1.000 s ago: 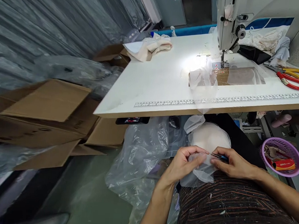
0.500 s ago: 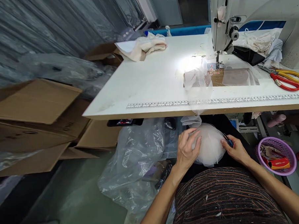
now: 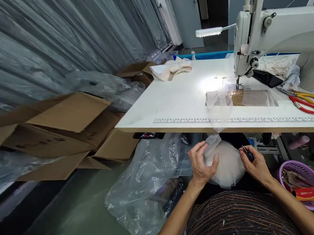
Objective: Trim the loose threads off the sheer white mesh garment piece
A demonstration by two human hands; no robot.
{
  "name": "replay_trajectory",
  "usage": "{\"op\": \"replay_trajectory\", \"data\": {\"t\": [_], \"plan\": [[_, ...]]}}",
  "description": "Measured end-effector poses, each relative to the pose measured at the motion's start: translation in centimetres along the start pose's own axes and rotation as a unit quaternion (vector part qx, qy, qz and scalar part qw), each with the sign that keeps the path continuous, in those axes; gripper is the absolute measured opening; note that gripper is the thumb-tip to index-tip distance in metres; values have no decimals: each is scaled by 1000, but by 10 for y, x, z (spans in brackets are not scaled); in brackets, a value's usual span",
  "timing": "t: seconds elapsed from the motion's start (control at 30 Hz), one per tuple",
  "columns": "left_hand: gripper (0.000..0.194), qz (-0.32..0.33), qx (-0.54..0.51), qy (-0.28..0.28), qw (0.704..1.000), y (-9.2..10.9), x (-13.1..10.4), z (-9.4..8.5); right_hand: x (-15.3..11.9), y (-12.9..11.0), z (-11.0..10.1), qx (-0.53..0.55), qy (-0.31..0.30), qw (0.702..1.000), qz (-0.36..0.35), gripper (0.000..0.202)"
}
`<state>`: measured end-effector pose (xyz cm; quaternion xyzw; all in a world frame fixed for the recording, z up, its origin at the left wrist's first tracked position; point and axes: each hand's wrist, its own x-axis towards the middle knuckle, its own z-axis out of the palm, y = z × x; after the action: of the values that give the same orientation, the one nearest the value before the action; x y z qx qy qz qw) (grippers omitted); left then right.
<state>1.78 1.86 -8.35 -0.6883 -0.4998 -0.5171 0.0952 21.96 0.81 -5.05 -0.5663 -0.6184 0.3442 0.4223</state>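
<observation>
while the left hand (image 3: pixel 203 165) is spread, thumb apart from curved fingers, at the left side of a pale rounded dome of sheer white fabric (image 3: pixel 226 165), the right hand (image 3: pixel 256 167) grasps small dark-and-blue snips (image 3: pixel 249 155) near its right rim. left-hand contact with cloth: cannot tell; no grip seen. dome rests on the black-clothed lap (image 3: pixel 248 182), just below the front edge of the white worktop (image 3: pixel 173 104); a translucent white fabric strip (image 3: pixel 218 116) hangs over that edge toward it. handling, judged: light, soft, outer layer thin, probably slippery and easily snagged by blade tips. suggested hold: gentle fingertip pinch at the rim, layers together, snip points turned away.
</observation>
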Motion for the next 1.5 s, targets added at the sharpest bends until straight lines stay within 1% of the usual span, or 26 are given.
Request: {"op": "replay_trajectory", "data": {"t": [0.03, 0.07, 0.1, 0.17, 0.2, 0.23, 0.27, 0.33, 0.4, 0.43, 0.47, 0.53, 0.6, 0.67, 0.77, 0.83, 0.9, 0.93, 1.0, 1.07, 1.1, 1.13, 1.2, 1.27, 1.37, 1.5], "plan": [[49, -41, 5, -4, 999, -5, 4, 0, 3, -4, 3, 2, -5, 1000, -8, 27], [51, -81, 4, -28, 996, -10, 7, 0, 5, -7, 6, 4, -12, 1000, -15, 26], [49, -119, -5, -64, 991, -15, 9, 0, 8, -11, 10, 7, -20, 1000, -20, 27], [31, -171, -32, -135, 975, -19, 10, 0, 13, -19, 17, 17, -39, 999, -29, 28], [20, -173, -43, -153, 972, -18, 10, -1, 16, -24, 21, 23, -48, 998, -31, 29], [15, -153, -48, -151, 975, -16, 9, -3, 19, -28, 25, 30, -57, 997, -30, 31], [15, -112, -45, -135, 984, -12, 9, -6, 22, -32, 28, 38, -66, 997, -26, 33], [14, 8, -23, -96, 995, 0, 10, -14, 27, -39, 34, 57, -80, 995, -11, 38], [12, 114, -12, -89, 989, 11, 15, -23, 31, -44, 38, 67, -81, 994, 3, 37], [13, 140, -16, -92, 986, 16, 18, -28, 32, -46, 40, 66, -77, 995, 4, 35], [14, 147, -26, -93, 985, 19, 21, -32, 31, -47, 40, 61, -74, 995, -2, 33], [18, 111, -53, -83, 989, 21, 28, -41, 27, -50, 38, 49, -82, 995, -29, 31], [28, 55, -68, -81, 993, 18, 34, -48, 18, -53, 34, 44, -117, 990, -67, 29], [35, 25, -79, -121, 989, 13, 39, -55, 7, -56, 29, 46, -160, 981, -98, 27], [33, -4, -129, -224, 966, 9, 45, -60, -9, -59, 22, 48, -203, 970, -129, 24], [26, -48, -190, -283, 939, 11, 48, -62, -15, -60, 19, 50, -214, 965, -142, 22], [27, -124, -265, -325, 899, 16, 49, -63, -17, -61, 16, 53, -222, 963, -145, 22], [30, -172, -297, -340, 875, 18, 50, -63, -17, -60, 15, 54, -226, 963, -139, 21], [32, -286, -338, -355, 823, 23, 49, -63, -15, -59, 12, 50, -239, 963, -111, 22], [31, -391, -352, -355, 773, 27, 48, -63, -11, -57, 10, 41, -245, 966, -73, 32], [33, -429, -354, -352, 753, 28, 47, -64, -9, -55, 10, 36, -243, 968, -56, 41], [36, -453, -354, -348, 741, 29, 47, -64, -7, -53, 10, 31, -239, 970, -42, 49], [40, -467, -347, -342, 738, 30, 46, -64, -4, -47, 12, 17, -232, 972, -25, 63], [35, -456, -335, -343, 750, 30, 47, -64, -1, -43, 16, -5, -237, 971, -18, 68], [34, -432, -329, -346, 765, 30, 47, -64, 2, -40, 22, -22, -248, 968, -34, 67], [35, -425, -327, -345, 770, 31, 47, -65, 4, -41, 27, -22, -230, 971, -65, 58]]}}
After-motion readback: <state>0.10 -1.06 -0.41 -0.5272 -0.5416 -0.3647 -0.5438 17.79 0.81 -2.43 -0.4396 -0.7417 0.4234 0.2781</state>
